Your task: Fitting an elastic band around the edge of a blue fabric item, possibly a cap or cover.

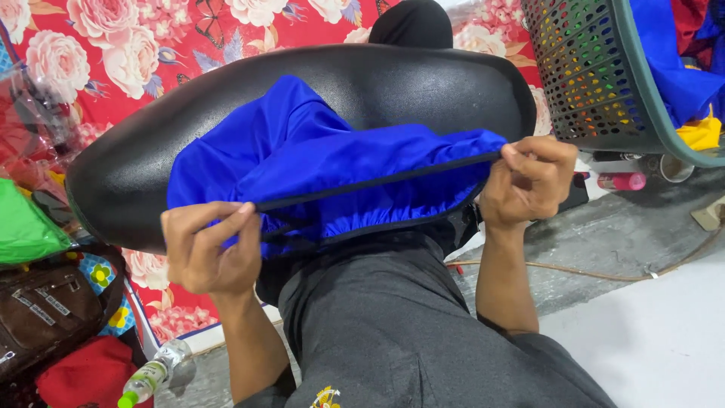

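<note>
A blue fabric cover (302,151) with a black elastic hem lies over a black padded seat (408,91) resting on my lap. My left hand (208,245) grips the hem at the cover's left end, fingers curled around the black edging. At the right end of the hem, my right hand (529,181) pinches the fabric. Between both hands the hem is stretched taut in a straight line. The cover's open mouth faces me. My dark grey trousers (393,332) fill the lower middle.
A green perforated basket (604,75) with blue and yellow cloth stands at the upper right. A red floral sheet (113,45) lies behind. At the left are a brown bag (45,310), green plastic, red cloth and a bottle (151,378). A pink tube (619,181) lies on the floor.
</note>
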